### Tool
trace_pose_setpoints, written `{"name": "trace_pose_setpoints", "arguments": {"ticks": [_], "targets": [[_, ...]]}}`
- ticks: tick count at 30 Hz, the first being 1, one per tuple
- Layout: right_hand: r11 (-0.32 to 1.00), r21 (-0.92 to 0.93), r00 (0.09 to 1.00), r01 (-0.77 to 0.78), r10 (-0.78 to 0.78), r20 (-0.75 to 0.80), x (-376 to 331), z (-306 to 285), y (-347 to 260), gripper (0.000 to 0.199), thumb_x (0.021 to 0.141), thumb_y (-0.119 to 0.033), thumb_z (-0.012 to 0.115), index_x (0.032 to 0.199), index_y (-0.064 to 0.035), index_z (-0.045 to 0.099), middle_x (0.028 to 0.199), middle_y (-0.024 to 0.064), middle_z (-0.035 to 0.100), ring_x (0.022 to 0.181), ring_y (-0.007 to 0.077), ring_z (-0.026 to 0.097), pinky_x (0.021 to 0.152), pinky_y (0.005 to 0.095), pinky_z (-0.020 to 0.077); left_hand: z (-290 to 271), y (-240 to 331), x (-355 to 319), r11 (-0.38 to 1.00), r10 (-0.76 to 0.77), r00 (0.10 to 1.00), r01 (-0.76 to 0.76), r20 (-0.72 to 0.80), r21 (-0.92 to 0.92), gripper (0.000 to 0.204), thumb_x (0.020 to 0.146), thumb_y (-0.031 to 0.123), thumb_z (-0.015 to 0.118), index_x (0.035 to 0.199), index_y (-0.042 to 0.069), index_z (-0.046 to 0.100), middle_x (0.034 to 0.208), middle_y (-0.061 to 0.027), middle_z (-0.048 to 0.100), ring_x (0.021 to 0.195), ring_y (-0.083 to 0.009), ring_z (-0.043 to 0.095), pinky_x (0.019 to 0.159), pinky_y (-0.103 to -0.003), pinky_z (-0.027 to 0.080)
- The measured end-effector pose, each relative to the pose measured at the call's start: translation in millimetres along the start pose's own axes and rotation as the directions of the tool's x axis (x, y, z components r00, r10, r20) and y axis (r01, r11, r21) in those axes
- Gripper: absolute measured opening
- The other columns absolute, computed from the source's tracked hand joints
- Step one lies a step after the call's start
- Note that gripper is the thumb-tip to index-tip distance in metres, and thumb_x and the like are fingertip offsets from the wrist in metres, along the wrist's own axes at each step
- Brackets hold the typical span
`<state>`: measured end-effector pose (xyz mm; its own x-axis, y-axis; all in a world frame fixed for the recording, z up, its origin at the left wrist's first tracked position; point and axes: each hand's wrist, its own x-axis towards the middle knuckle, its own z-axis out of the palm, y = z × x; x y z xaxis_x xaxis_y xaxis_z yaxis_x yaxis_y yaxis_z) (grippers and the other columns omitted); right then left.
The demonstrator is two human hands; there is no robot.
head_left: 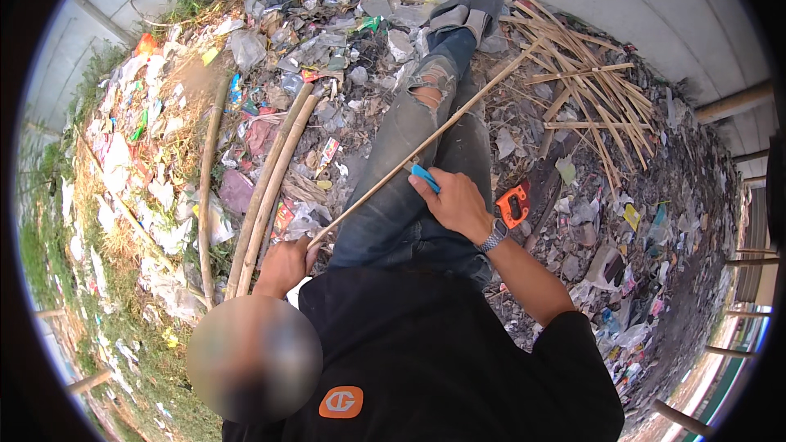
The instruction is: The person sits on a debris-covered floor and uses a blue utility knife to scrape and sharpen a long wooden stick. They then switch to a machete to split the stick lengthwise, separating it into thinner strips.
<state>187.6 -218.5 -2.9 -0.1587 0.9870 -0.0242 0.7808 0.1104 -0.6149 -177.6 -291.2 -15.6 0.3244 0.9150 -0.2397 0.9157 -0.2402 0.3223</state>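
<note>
A long, thin bamboo strip [471,105] lies slantwise across my outstretched legs, running from my lap up to the far right. My left hand [283,267] is closed round its near end, beside my left hip. In my right hand [460,206], wearing a wristwatch, is a blue-handled cutter [426,178], gripped between thumb and fingers. The cutter's front end is right at the strip, over my thighs; its blade is too small to make out. My jeans [393,147] are torn at the knee, and my feet in grey sandals are crossed.
An orange-handled saw [514,205] lies just right of my legs. Farther right is a loose pile of bamboo strips [594,86]. Several bamboo poles [268,184] lie on my left. Plastic litter [332,53] covers the ground, and a pale wall [630,0] stands beyond my feet.
</note>
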Motion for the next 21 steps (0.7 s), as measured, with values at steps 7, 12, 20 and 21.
{"name": "trace_pose_setpoints", "arguments": {"ticks": [7, 12, 20, 21], "targets": [[0.953, 0.14, 0.918, -0.269, 0.298, -0.261, 50.2, -10.5, 73.0, 0.065, 0.104, -0.058, 0.05, 0.084, 0.002, 0.066, 0.071, 0.0267, 0.065, 0.073, 0.048, 0.065, 0.066, 0.0545, 0.0475, -17.3, 1.2, 3.9, 0.997, 0.0, 1.0, 0.0, 0.001, 0.076, 0.034, 0.103, 0.036, 0.058, 0.091, 0.004, 0.062, 0.073, -0.0226, 0.069, 0.066, -0.0449, 0.067, 0.064, -0.055, 0.055], [0.948, 0.161, 0.881, -0.275, 0.316, -0.352, 46.0, -60.8, 98.1, 0.064, 0.105, -0.054, 0.052, 0.078, 0.003, 0.064, 0.065, 0.024, 0.061, 0.064, 0.0461, 0.059, 0.062, 0.0527, 0.0433, -9.9, -10.0, -5.0, 0.994, -0.016, 1.0, 0.014, 0.014, 0.106, 0.034, 0.102, 0.036, 0.059, 0.092, 0.004, 0.061, 0.073, -0.0216, 0.069, 0.067, -0.044, 0.068, 0.064, -0.055, 0.054], [0.986, -0.048, 0.987, -0.158, 0.155, -0.048, 26.8, -0.4, 27.7, 0.064, 0.103, -0.059, 0.049, 0.083, -0.0012, 0.066, 0.072, 0.0284, 0.065, 0.076, 0.0517, 0.065, 0.067, 0.0596, 0.0493, -3.0, -6.9, 2.7, 0.992, 0.066, 0.995, -0.057, -0.072, 0.111, 0.033, 0.101, 0.036, 0.06, 0.093, 0.004, 0.058, 0.068, -0.0218, 0.067, 0.065, -0.0442, 0.067, 0.061, -0.054, 0.054], [0.967, 0.108, 0.953, -0.229, 0.246, -0.178, 40.8, -11.4, 60.0, 0.065, 0.104, -0.057, 0.05, 0.081, 0.0023, 0.063, 0.064, 0.0256, 0.06, 0.066, 0.0476, 0.062, 0.063, 0.0529, 0.0459, -3.9, -10.2, -1.8, 0.991, 0.071, 0.993, -0.06, -0.091, 0.122, 0.033, 0.101, 0.035, 0.061, 0.093, 0.004, 0.058, 0.067, -0.0219, 0.066, 0.064, -0.0443, 0.067, 0.06, -0.055, 0.054]]}}
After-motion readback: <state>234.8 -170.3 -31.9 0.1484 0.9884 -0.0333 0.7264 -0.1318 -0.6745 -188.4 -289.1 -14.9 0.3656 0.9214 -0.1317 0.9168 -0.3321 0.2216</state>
